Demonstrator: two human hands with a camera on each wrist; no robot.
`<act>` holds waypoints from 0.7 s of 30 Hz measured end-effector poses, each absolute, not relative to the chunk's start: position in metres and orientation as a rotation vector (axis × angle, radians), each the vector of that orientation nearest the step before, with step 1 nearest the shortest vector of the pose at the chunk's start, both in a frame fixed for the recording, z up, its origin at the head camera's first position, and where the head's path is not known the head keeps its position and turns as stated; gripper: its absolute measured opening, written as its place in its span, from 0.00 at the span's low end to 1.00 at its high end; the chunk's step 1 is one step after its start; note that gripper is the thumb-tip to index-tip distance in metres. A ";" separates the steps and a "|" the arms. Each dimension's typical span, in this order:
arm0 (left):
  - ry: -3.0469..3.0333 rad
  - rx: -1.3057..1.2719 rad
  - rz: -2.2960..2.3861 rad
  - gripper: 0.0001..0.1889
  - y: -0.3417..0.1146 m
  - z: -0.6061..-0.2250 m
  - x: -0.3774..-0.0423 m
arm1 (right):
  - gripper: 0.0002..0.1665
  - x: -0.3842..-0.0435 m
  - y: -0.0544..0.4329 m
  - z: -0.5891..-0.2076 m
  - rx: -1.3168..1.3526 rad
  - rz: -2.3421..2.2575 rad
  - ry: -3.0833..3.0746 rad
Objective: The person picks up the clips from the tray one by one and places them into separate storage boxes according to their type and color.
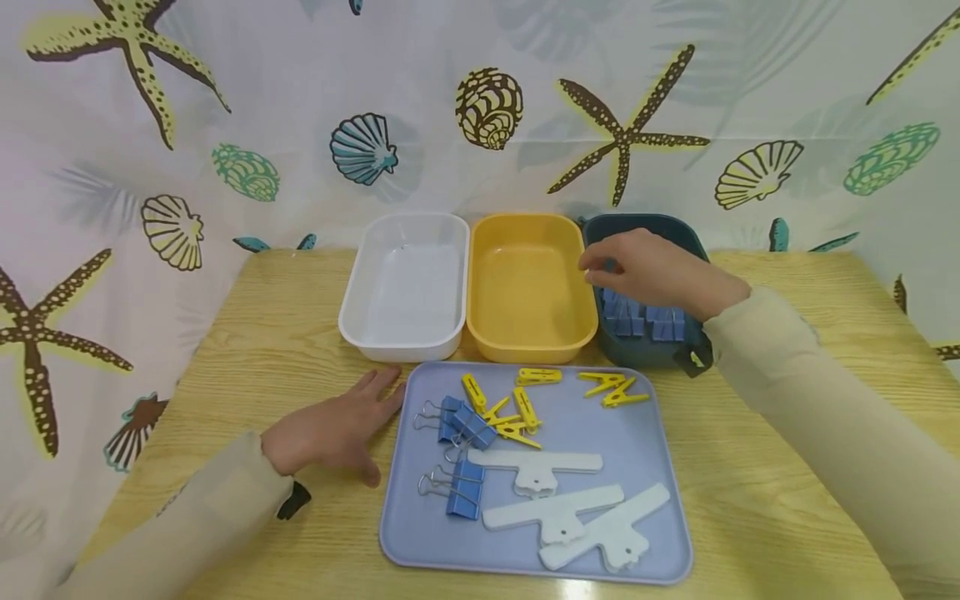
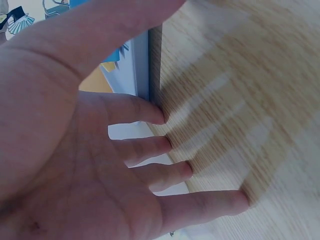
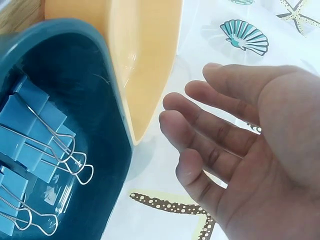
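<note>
My right hand (image 1: 652, 271) hovers over the dark teal bin (image 1: 648, 357), its fingers loosely bent and nothing between them. Inside that bin lie several blue binder clips (image 3: 37, 132) with wire handles. My left hand (image 1: 337, 433) rests beside the left edge of the lilac tray (image 1: 600, 442), fingers spread and fairly straight, the fingertips on the wood. Blue binder clips (image 1: 467, 490) are on the tray's left part, close to small yellow clips (image 1: 540, 377). White wide-bar clips (image 1: 555, 510) lie across the front of the tray.
A white bin (image 1: 408, 287) and a yellow bin (image 1: 532, 287) stand in a row with the teal one behind the tray. Beyond the wooden table (image 1: 277, 308) hangs a cloth (image 1: 420, 67) printed with shells and starfish.
</note>
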State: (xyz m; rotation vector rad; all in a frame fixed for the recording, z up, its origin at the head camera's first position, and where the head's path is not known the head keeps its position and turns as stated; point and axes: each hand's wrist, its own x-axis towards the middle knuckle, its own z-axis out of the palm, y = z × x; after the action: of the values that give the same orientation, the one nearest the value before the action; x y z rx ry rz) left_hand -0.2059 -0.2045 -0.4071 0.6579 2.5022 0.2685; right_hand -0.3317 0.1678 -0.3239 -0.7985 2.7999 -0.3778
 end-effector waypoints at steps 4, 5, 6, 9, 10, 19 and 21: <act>2.494 0.652 0.266 0.60 -0.204 -0.406 -0.206 | 0.17 -0.329 0.166 -0.323 -0.814 -0.384 2.807; 2.492 0.650 0.265 0.60 -0.203 -0.406 -0.206 | 0.17 -0.328 0.165 -0.323 -0.817 -0.387 2.810; 2.491 0.649 0.264 0.60 -0.203 -0.405 -0.206 | 0.17 -0.327 0.165 -0.322 -0.822 -0.389 2.812; 2.487 0.647 0.268 0.60 -0.203 -0.405 -0.206 | 0.16 -0.325 0.163 -0.322 -0.834 -0.394 2.813; 2.486 0.645 0.269 0.60 -0.203 -0.405 -0.205 | 0.16 -0.324 0.162 -0.322 -0.839 -0.393 2.815; 2.491 0.645 0.280 0.60 -0.203 -0.404 -0.204 | 0.14 -0.318 0.152 -0.322 -0.936 -0.384 2.827; 2.497 0.663 0.296 0.60 -0.203 -0.403 -0.203 | 0.14 -0.317 0.151 -0.321 -0.930 -0.373 2.824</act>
State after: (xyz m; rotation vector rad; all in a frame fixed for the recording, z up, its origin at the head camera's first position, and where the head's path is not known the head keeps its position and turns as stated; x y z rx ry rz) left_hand -0.2033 -0.2030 -0.4030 0.6634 2.4971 0.2957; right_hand -0.3165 0.1507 -0.3212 -0.9305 2.8242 -0.3732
